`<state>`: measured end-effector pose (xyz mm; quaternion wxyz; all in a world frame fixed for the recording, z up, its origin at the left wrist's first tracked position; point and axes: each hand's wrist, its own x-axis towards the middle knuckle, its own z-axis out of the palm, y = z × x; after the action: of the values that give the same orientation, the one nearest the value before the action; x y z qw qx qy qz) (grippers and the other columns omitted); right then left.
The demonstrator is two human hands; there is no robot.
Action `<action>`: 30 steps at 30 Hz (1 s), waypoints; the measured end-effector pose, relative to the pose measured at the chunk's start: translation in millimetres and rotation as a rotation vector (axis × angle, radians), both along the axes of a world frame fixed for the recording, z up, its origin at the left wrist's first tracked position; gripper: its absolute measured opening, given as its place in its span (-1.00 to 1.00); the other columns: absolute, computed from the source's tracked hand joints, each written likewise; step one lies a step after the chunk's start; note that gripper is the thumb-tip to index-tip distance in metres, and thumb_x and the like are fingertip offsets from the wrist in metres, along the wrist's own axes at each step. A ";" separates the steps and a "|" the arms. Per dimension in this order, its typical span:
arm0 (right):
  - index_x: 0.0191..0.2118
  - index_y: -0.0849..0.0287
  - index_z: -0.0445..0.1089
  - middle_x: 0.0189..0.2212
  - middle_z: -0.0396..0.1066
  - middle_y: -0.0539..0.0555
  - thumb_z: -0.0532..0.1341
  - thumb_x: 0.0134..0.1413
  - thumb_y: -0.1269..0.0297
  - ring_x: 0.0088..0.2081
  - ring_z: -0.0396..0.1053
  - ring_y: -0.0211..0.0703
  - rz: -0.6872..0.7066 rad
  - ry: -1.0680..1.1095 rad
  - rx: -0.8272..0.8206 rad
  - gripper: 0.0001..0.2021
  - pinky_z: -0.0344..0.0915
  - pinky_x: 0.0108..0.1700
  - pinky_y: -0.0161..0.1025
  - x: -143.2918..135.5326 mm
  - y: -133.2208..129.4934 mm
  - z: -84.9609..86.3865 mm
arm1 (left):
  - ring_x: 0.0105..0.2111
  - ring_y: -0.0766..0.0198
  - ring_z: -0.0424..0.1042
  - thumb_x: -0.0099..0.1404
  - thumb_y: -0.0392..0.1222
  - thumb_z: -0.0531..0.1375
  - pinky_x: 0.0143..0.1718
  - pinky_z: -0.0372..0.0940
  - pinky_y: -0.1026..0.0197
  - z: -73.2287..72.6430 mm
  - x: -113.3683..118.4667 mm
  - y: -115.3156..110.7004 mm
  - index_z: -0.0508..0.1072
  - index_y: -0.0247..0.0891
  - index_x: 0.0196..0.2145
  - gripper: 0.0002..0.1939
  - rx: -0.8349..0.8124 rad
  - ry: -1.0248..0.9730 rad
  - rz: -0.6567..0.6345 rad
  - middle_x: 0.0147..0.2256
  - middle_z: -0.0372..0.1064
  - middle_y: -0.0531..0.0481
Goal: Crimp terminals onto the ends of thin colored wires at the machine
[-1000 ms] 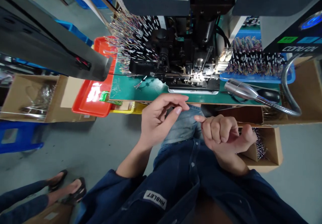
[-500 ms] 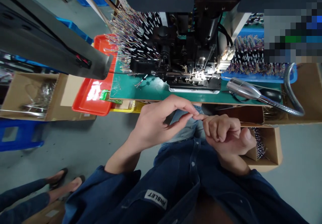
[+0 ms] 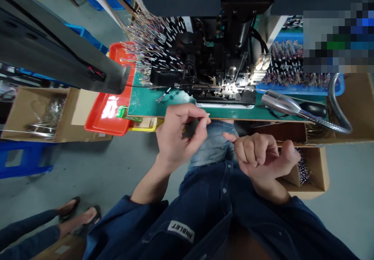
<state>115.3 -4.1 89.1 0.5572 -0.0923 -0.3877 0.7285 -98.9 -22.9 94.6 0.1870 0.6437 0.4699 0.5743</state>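
My left hand [image 3: 182,133] is raised in front of the bench edge, thumb and forefinger pinched together. Anything between those fingertips is too small to make out. To its right, my right hand [image 3: 261,154] has its middle fingers curled into the palm, with the little finger and thumb sticking out; I see nothing in it. A gap separates the two hands, above my jeans. Beyond them a black machine [image 3: 216,69] with a lit working area stands on the green bench top [image 3: 157,108]. One short wire piece [image 3: 167,92] lies left of the machine.
Bundles of wires [image 3: 157,38] are heaped behind left; more fill a blue tray [image 3: 304,90] at right. A flexible metal lamp [image 3: 280,102] lies before it. Red trays [image 3: 106,114] and cardboard boxes [image 3: 315,174] flank the bench. Another person's feet [image 3: 90,215] show lower left.
My left hand has come away from the right little finger and moved left, its thumb and forefinger still pinched. The right hand has hardly moved.
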 end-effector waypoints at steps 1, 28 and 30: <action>-0.56 -0.03 0.25 -0.78 -0.02 -0.19 0.12 0.60 -0.26 -0.73 -0.11 -0.22 0.010 0.015 -0.029 -0.34 0.66 -0.06 0.32 -0.2 1.1 0.2 | -0.29 0.22 0.74 0.67 -0.24 0.32 -0.13 0.68 0.13 -0.4 -1.2 -1.3 0.53 -0.09 0.14 -0.83 -0.046 -0.055 -0.012 -0.26 0.67 0.08; -0.57 0.02 0.30 -0.75 0.06 -0.10 0.17 0.53 -0.19 -0.69 0.01 -0.18 -0.073 -0.193 0.063 -0.39 0.51 -0.36 0.05 -2.2 -0.9 2.4 | -0.22 0.11 0.70 0.58 -0.09 0.43 -0.17 0.62 0.04 26.1 -30.8 27.8 0.69 0.00 -0.04 -0.95 0.163 0.536 -0.350 -0.18 0.71 0.01; -0.58 0.01 0.28 -0.77 0.04 -0.13 0.17 0.56 -0.22 -0.71 -0.03 -0.20 -0.037 -0.118 0.011 -0.35 0.60 -0.27 0.12 -3.2 1.1 1.9 | -0.28 0.11 0.67 0.65 0.04 0.34 -0.22 0.62 0.03 20.6 -29.9 22.3 0.65 -0.03 -0.12 -0.82 0.075 0.340 -0.261 -0.27 0.64 -0.02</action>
<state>112.2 -3.0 91.1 0.5471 -0.1390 -0.4223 0.7092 -128.8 -0.6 115.2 0.1540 0.7931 0.3857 0.4456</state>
